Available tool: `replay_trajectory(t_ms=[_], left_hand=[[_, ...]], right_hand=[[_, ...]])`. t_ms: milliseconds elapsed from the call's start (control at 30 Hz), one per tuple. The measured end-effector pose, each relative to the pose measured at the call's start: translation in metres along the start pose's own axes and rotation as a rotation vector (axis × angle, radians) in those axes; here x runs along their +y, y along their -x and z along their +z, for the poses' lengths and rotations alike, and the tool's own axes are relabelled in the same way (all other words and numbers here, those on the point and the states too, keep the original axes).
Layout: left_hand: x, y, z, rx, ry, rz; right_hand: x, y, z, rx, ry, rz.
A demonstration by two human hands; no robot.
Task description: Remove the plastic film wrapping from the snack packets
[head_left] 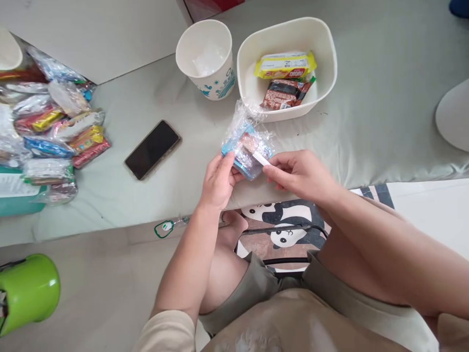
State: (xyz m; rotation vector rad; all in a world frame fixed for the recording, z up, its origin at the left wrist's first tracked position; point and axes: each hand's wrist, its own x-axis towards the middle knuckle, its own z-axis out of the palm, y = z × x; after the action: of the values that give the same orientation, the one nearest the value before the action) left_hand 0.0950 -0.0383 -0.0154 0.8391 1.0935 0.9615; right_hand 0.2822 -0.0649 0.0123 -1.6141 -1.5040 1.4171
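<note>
My left hand [219,180] is closed on the left edge of a snack packet [245,166] with blue edges, its thumb lying on top. Crinkled clear plastic wrap [244,117] covers the packet and sticks up at its far end. Between the thumb and fingers of my right hand [293,171] is a short white strip [261,158], whose tip lies over the packet; I cannot make out whether it is joined to the packet. Just beyond stands a white rectangular tub [244,63] holding a yellow packet [284,66] and a brown packet [280,94].
A paper cup [216,83] with clear plastic inside stands left of the tub. A phone [153,149] lies on the pale green cover [146,210]. Several wrapped snacks [62,132] are heaped at the left. A green bin [32,288] stands on the floor.
</note>
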Motion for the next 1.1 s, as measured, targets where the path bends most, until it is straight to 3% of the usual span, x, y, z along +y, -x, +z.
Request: replay_trajectory(t_ms=[167,233,367,433,567,667,867,1100], left_hand=[[0.013,-0.009,-0.024,0.19,0.08,0.131],[0.018,-0.013,-0.035,0.222,0.089,0.148],[0.02,-0.014,-0.045,0.181,0.11,0.103],[0.019,-0.01,-0.043,0.123,0.107,0.072],[0.011,0.001,-0.031,-0.033,0.021,-0.05],[0.005,0.004,-0.022,-0.122,-0.005,-0.119],[0.001,-0.003,-0.021,0.003,0.055,-0.077],[-0.007,0.0,-0.023,-0.162,-0.027,-0.111]], right_hand=[[0.002,0.004,-0.004,-0.06,0.136,0.016],[0.01,0.004,-0.007,0.074,0.299,-0.067],[0.027,-0.001,-0.014,0.488,0.643,-0.216],[0.031,-0.004,-0.016,0.557,0.679,-0.288],[0.026,-0.005,-0.006,0.452,0.517,-0.473],[0.019,-0.002,0.006,0.372,0.421,-0.472],[0.017,0.004,0.007,0.463,0.418,-0.443],[0.022,-0.003,0.011,0.418,0.404,-0.542]])
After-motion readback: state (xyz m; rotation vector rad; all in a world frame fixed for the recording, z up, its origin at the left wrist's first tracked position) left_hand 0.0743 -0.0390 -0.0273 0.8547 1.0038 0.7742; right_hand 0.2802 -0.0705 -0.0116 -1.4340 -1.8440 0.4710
